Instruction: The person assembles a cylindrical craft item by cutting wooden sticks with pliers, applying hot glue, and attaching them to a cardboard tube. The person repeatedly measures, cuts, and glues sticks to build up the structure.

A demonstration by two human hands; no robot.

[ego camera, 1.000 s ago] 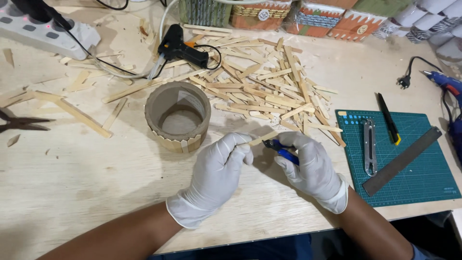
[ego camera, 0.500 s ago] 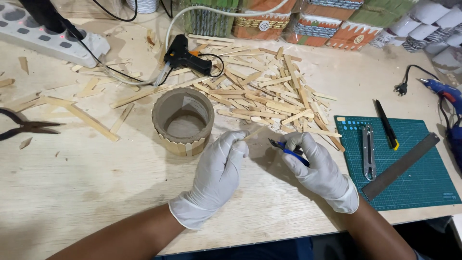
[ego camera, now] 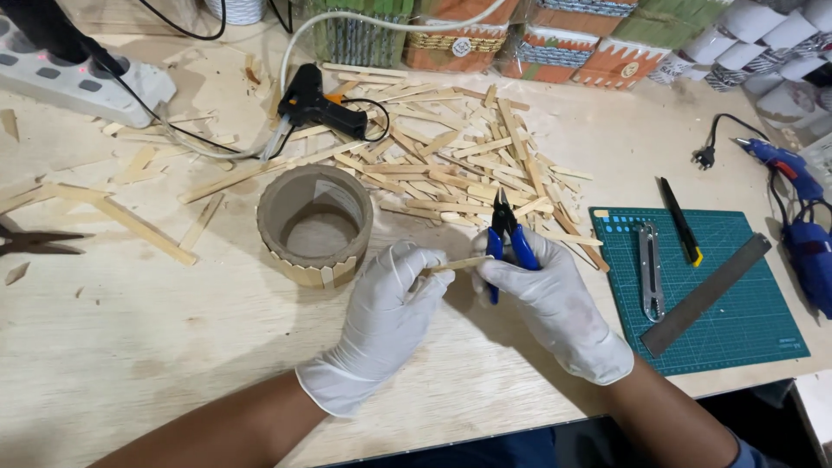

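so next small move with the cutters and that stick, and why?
Probably bring the cutter tips down onto the wooden stick and snip. The right hand holds the blue-handled cutters with tips pointing up, away from the stick, while the left hand pinches the stick level beside them.

Craft workshop: wooden bench [ego camera: 130,347] littered with flat wooden sticks [ego camera: 451,169], black glue gun [ego camera: 316,106], green cutting mat [ego camera: 737,312], steel ruler [ego camera: 706,293], power strip [ego camera: 87,82], decorated boxes [ego camera: 555,35] stacked behind.
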